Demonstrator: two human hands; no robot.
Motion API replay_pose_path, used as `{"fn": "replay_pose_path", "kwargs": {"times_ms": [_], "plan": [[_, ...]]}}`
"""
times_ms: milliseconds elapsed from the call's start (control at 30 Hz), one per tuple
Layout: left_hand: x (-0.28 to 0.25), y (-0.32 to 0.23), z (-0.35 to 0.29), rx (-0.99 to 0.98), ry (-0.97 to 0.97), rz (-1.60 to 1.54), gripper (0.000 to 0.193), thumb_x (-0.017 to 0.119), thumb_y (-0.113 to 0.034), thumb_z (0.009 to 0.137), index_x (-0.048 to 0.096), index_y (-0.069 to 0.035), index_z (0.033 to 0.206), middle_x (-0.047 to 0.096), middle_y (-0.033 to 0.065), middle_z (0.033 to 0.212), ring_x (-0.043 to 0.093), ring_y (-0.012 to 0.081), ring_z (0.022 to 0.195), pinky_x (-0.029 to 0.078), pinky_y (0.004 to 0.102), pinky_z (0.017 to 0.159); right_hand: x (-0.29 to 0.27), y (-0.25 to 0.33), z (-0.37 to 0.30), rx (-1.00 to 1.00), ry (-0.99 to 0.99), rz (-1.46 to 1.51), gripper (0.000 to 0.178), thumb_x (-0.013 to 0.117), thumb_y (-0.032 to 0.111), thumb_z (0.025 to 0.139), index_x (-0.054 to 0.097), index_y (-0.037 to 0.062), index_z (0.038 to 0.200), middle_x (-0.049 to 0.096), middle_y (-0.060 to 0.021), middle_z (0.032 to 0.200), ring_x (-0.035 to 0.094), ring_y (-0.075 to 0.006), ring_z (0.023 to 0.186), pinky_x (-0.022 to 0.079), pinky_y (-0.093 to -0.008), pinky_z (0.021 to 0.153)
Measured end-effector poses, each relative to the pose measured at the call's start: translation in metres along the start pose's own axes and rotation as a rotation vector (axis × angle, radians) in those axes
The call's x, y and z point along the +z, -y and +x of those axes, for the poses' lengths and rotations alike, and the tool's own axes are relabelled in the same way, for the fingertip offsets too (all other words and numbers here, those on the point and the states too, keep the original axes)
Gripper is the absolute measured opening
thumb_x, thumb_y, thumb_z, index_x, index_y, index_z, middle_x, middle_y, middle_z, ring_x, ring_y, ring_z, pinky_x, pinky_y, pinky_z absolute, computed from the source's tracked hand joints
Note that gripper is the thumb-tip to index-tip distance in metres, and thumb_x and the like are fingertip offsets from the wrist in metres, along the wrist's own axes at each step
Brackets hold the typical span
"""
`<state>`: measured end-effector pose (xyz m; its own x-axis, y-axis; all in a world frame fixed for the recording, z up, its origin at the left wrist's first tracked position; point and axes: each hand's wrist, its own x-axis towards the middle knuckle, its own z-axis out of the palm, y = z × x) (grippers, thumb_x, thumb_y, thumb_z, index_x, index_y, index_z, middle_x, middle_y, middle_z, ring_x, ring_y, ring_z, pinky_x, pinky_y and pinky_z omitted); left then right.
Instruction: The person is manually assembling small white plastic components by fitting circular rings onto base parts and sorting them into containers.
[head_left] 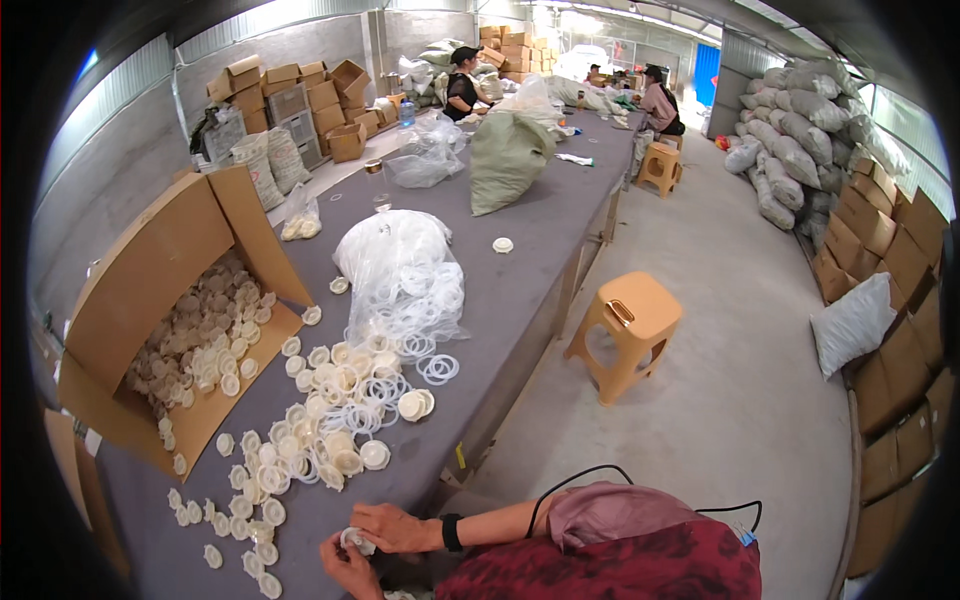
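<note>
Both of my hands are at the table's near edge, closed around one small white plastic cap. My left hand grips it from below. My right hand, with a black band on the wrist, has its fingers on the cap's top side. Just beyond lies a loose pile of cream plastic caps, mixed with thin translucent rings. More rings spill from a clear plastic bag behind the pile. My fingers partly hide the cap.
A cardboard box tipped on its side spills caps at left. A green sack stands farther up the table. An orange stool is on the floor at right. Two people work farther along; stacked sacks line the right wall.
</note>
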<state>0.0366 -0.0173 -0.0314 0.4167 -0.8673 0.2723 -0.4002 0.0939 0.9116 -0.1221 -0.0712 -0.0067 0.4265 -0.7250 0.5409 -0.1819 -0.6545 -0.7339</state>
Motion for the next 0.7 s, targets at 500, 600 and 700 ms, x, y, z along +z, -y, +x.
{"fn": "replay_pose_path", "kwargs": {"times_ms": [500,600,700], "plan": [[0.023,-0.010,-0.004,-0.104,-0.247,-0.312,0.018,0.065,0.003,0.085,0.065,0.002,0.103,0.062,0.0064,0.092,0.058,0.0117,0.073,0.052,0.0217,0.052,0.004,0.001,0.005,0.132,-0.057,0.178,0.023,0.060,0.003,0.083,0.054,0.0003,0.104,0.051,-0.0168,0.100,0.055,-0.0403,0.093,0.046,-0.0450,0.079],[0.020,-0.004,-0.008,-0.052,-0.222,-0.112,0.016,0.063,0.002,0.088,0.064,0.003,0.104,0.061,0.0063,0.092,0.060,0.0116,0.071,0.050,0.0202,0.051,0.003,0.002,0.006,0.184,0.008,0.187,0.023,0.059,0.003,0.084,0.053,0.0004,0.106,0.051,-0.0168,0.100,0.054,-0.0409,0.095,0.046,-0.0458,0.080],[0.024,-0.019,-0.009,-0.137,-0.181,-0.186,0.013,0.060,0.003,0.089,0.063,0.004,0.102,0.058,0.0076,0.100,0.061,0.0137,0.073,0.053,0.0227,0.053,0.000,-0.006,0.005,0.196,0.053,0.132,0.022,0.058,0.003,0.085,0.053,0.0007,0.107,0.051,-0.0170,0.101,0.055,-0.0408,0.093,0.046,-0.0452,0.079]]}}
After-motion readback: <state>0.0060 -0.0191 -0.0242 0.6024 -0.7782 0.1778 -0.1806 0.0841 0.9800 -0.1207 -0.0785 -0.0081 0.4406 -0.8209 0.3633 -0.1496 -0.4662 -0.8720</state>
